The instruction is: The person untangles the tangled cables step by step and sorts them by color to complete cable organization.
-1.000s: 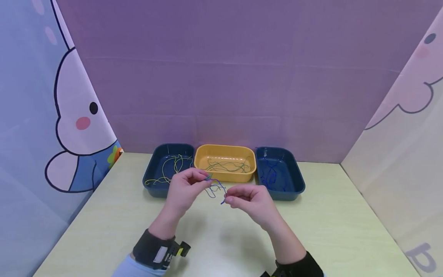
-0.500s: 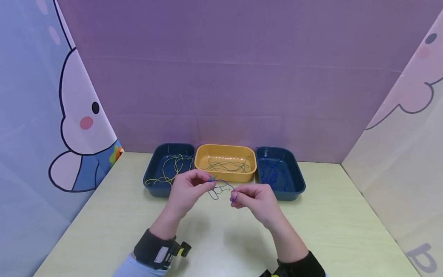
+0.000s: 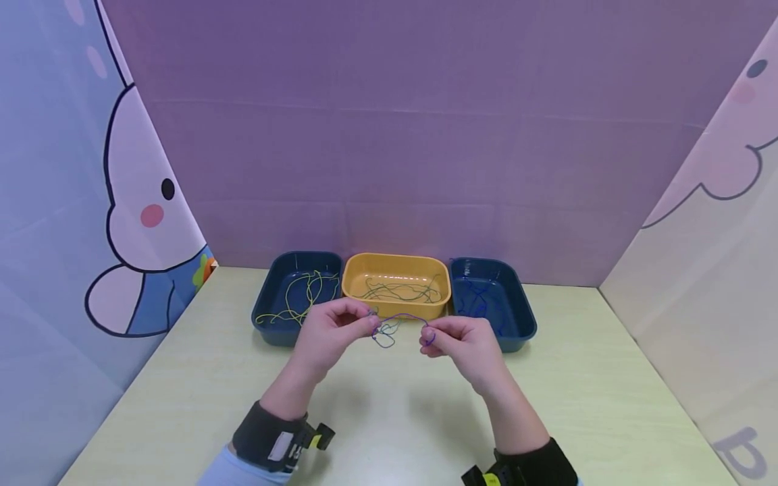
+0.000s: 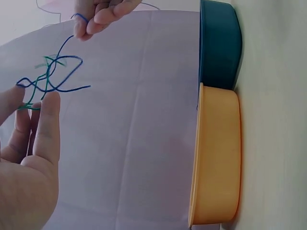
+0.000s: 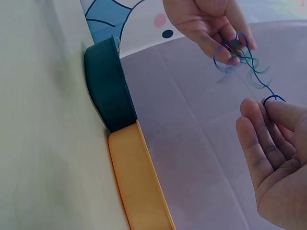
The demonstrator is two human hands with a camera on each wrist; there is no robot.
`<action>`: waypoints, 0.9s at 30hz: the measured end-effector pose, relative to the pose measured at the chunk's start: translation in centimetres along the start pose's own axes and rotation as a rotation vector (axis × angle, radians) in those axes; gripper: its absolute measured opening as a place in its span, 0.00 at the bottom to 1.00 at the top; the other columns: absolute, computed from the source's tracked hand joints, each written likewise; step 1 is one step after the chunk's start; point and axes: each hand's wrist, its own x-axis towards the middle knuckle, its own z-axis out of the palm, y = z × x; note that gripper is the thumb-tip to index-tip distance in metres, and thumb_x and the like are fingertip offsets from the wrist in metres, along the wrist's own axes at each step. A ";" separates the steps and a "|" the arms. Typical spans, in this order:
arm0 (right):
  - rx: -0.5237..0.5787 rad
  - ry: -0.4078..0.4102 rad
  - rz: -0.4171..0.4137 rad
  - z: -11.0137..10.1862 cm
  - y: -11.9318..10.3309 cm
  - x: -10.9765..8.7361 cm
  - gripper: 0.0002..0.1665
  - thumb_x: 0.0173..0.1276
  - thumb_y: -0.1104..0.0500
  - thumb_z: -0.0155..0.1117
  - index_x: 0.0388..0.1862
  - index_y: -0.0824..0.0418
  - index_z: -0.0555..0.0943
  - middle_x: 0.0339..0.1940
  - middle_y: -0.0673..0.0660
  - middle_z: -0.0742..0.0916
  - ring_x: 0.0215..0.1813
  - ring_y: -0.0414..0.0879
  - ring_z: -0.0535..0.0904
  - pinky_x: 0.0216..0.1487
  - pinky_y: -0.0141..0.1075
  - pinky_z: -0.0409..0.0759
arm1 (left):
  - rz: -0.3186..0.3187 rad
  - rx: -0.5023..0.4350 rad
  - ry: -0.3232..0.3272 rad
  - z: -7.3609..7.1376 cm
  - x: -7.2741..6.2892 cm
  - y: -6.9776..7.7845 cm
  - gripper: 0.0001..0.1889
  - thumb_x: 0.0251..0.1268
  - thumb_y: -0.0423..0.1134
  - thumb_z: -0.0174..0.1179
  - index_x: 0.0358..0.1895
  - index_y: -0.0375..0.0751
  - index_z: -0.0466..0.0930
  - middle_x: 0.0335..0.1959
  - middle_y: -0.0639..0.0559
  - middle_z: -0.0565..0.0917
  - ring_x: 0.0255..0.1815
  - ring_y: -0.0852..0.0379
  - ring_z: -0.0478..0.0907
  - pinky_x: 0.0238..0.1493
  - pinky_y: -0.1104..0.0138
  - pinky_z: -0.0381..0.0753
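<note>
Both hands are raised over the table in front of three trays. My left hand (image 3: 331, 337) pinches a small tangle of blue and green string between thumb and fingers; the green string (image 4: 36, 91) hangs in loops at its fingertips. A blue string (image 3: 402, 314) arches from that tangle across to my right hand (image 3: 464, 347), which pinches it between thumb and index finger. In the right wrist view the blue string (image 5: 261, 80) runs from the tangle to the right thumb, with a loop at the thumb tip.
A dark blue tray (image 3: 267, 297) with yellow string (image 3: 313, 290) stands left. The middle yellow tray (image 3: 395, 260) holds green string (image 3: 401, 291). At right, another dark blue tray (image 3: 523, 317) holds blue string (image 3: 477, 307). A purple backdrop (image 3: 389, 135) rises behind the table (image 3: 595, 378).
My right hand has moved to the right, away from the left hand, drawing out a longer stretch of blue string between them. The left hand has shifted only slightly.
</note>
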 end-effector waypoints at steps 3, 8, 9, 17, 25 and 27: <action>-0.013 0.022 0.010 -0.6 0.1 0.1 0.11 0.64 0.57 0.68 0.39 0.64 0.86 0.35 0.61 0.89 0.36 0.52 0.88 0.41 0.41 0.86 | -0.005 -0.006 0.020 -0.3 0.1 0.1 0.12 0.57 0.43 0.70 0.36 0.38 0.83 0.39 0.45 0.83 0.38 0.49 0.81 0.43 0.64 0.85; -0.024 0.049 0.014 -1.8 0.2 0.0 0.14 0.64 0.55 0.68 0.42 0.65 0.85 0.36 0.61 0.89 0.37 0.51 0.88 0.42 0.40 0.86 | -0.021 0.007 0.067 -0.9 0.2 0.1 0.13 0.57 0.45 0.70 0.37 0.38 0.83 0.39 0.44 0.83 0.40 0.49 0.83 0.45 0.64 0.85; -0.014 0.055 0.009 -2.0 0.2 0.0 0.15 0.64 0.56 0.68 0.42 0.66 0.85 0.36 0.61 0.89 0.36 0.51 0.88 0.42 0.40 0.85 | -0.023 0.006 0.077 -1.0 0.2 0.2 0.13 0.57 0.44 0.70 0.37 0.37 0.83 0.39 0.44 0.83 0.39 0.49 0.83 0.45 0.64 0.85; 0.017 0.139 -0.037 -4.6 0.3 -0.1 0.17 0.64 0.56 0.68 0.42 0.70 0.84 0.33 0.56 0.89 0.34 0.49 0.88 0.42 0.40 0.85 | -0.049 0.049 0.174 -2.2 0.4 0.4 0.15 0.56 0.46 0.70 0.39 0.39 0.82 0.39 0.46 0.84 0.39 0.51 0.84 0.43 0.67 0.84; 0.077 0.221 -0.077 -7.8 0.5 -0.5 0.15 0.64 0.58 0.68 0.41 0.70 0.84 0.30 0.52 0.89 0.32 0.45 0.88 0.40 0.39 0.85 | -0.016 0.075 0.253 -3.9 0.5 0.5 0.16 0.57 0.47 0.69 0.40 0.38 0.82 0.37 0.48 0.85 0.38 0.54 0.85 0.45 0.68 0.84; 0.080 0.242 -0.085 -8.5 0.4 -0.6 0.15 0.63 0.58 0.69 0.41 0.70 0.84 0.30 0.52 0.89 0.32 0.45 0.88 0.40 0.39 0.85 | -0.001 0.061 0.282 -4.2 0.5 0.6 0.15 0.57 0.45 0.70 0.40 0.37 0.82 0.36 0.49 0.85 0.37 0.54 0.86 0.44 0.67 0.84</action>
